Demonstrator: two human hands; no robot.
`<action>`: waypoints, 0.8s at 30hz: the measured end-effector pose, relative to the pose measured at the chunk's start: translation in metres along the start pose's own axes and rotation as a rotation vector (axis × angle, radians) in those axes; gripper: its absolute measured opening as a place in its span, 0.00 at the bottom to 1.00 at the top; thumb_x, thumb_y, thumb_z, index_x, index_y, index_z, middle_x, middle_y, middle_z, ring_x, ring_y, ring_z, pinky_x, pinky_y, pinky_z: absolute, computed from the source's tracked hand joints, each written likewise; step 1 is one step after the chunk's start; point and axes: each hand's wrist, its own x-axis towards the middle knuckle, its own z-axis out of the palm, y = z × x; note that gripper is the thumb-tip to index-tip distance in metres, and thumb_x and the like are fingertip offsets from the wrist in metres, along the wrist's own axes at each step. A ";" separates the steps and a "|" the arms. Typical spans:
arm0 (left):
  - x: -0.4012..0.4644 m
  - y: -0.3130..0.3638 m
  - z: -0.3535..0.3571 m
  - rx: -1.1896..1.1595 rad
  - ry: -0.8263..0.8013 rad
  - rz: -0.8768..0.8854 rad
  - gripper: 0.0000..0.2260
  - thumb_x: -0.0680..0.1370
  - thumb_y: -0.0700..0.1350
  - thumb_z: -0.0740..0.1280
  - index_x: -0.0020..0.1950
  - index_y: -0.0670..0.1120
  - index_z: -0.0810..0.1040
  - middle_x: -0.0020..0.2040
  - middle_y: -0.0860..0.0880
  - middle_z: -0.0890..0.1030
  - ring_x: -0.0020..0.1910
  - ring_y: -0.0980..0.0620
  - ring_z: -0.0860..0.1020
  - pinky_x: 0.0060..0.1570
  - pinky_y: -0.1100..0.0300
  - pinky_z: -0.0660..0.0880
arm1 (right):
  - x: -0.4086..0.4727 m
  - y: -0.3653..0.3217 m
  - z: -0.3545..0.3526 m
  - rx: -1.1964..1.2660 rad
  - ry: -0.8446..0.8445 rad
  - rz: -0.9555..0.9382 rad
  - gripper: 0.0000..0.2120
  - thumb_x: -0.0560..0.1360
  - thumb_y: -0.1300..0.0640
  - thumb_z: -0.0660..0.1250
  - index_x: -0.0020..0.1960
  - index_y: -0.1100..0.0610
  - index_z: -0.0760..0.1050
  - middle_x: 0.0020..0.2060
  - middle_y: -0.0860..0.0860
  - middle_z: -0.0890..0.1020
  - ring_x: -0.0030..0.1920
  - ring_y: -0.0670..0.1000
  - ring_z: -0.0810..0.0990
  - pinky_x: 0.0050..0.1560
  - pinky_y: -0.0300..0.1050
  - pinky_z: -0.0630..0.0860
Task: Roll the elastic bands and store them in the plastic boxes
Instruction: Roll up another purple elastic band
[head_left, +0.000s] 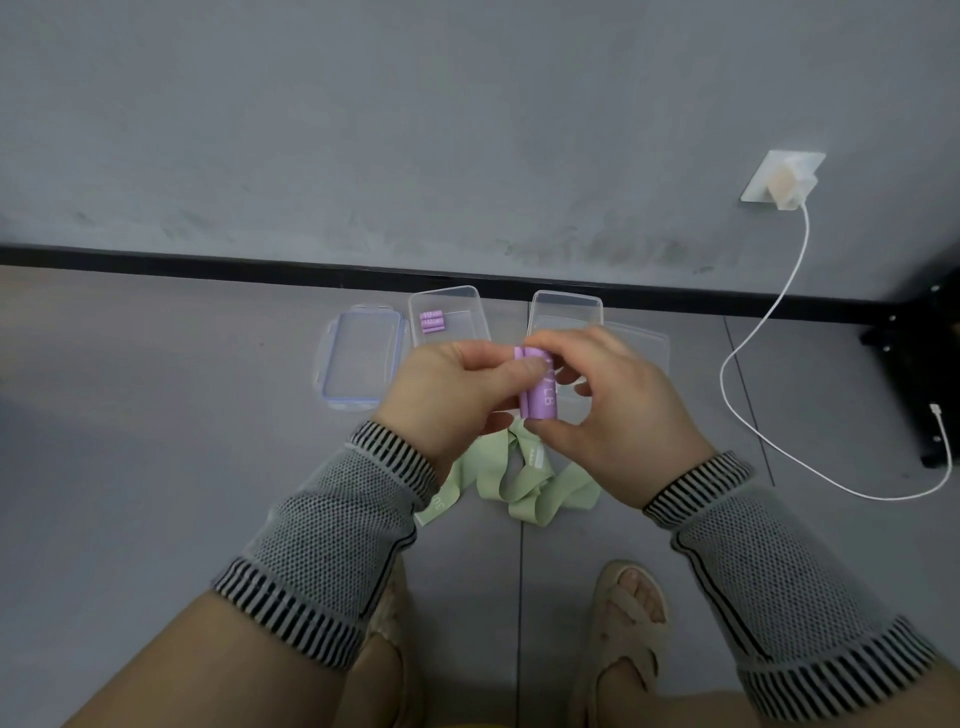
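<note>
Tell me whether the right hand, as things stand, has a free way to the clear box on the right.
Probably yes. The clear box on the right stands open just beyond the right hand, with nothing between them. But that hand and the left hand both hold the purple band, so its grip is occupied.

Grey tiled floor carrying boxes and bands

Beyond the fingers: two clear plastic boxes, blue-rimmed lid; beneath them, loose pale green elastic bands.
</note>
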 end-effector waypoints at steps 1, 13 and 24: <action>0.000 0.000 0.001 0.028 0.013 0.024 0.04 0.73 0.41 0.71 0.45 0.43 0.82 0.35 0.49 0.84 0.33 0.58 0.80 0.35 0.65 0.77 | 0.000 0.000 0.001 -0.002 0.005 0.002 0.24 0.67 0.55 0.73 0.61 0.47 0.73 0.50 0.44 0.75 0.43 0.40 0.73 0.48 0.39 0.75; 0.006 -0.001 0.000 -0.305 -0.001 -0.082 0.03 0.77 0.39 0.65 0.49 0.44 0.76 0.37 0.50 0.82 0.33 0.59 0.80 0.32 0.68 0.74 | 0.003 -0.006 0.009 0.537 0.124 0.348 0.09 0.70 0.56 0.73 0.45 0.45 0.75 0.40 0.49 0.84 0.40 0.48 0.83 0.46 0.47 0.80; 0.009 0.001 -0.004 -0.367 0.019 -0.060 0.02 0.76 0.39 0.67 0.47 0.45 0.77 0.37 0.49 0.84 0.36 0.56 0.82 0.35 0.65 0.78 | 0.006 -0.001 0.004 0.703 0.184 0.355 0.16 0.71 0.64 0.71 0.50 0.44 0.76 0.42 0.48 0.82 0.41 0.48 0.81 0.50 0.49 0.81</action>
